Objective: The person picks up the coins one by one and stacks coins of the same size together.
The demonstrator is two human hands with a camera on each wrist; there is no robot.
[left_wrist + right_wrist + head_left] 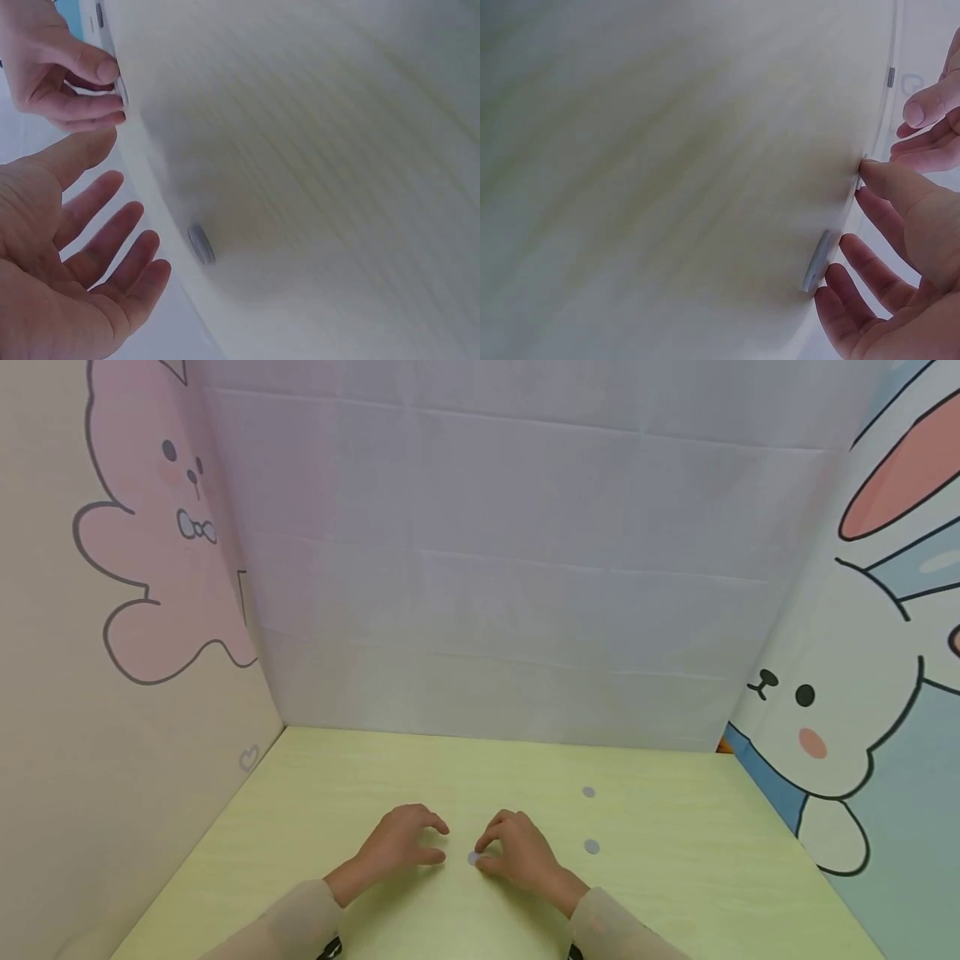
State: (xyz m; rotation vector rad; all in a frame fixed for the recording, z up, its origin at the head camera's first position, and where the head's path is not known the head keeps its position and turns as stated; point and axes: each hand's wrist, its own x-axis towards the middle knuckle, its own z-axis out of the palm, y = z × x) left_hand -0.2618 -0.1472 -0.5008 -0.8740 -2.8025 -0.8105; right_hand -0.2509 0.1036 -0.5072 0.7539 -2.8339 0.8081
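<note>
A small flat grey disc [473, 858] lies on the table, and my right hand [521, 852] pinches it at the edges between thumb and forefinger. The right wrist view shows this disc [860, 176] edge-on at those fingertips. A second disc [817, 262] sits right by the other fingers of that hand. My left hand [408, 839] hovers to the left, thumb and fingers spread apart, holding nothing. Another grey disc [201, 244] lies just beyond its fingertips in the left wrist view; the left hand hides it in the head view.
On the right of the pale yellow table [675, 893], two grey discs [588, 792] lie one behind the other. A white sheet wall [510, 568] closes the back. Side panels with a pink cartoon figure [161, 585] and a white rabbit [847, 710] flank the table.
</note>
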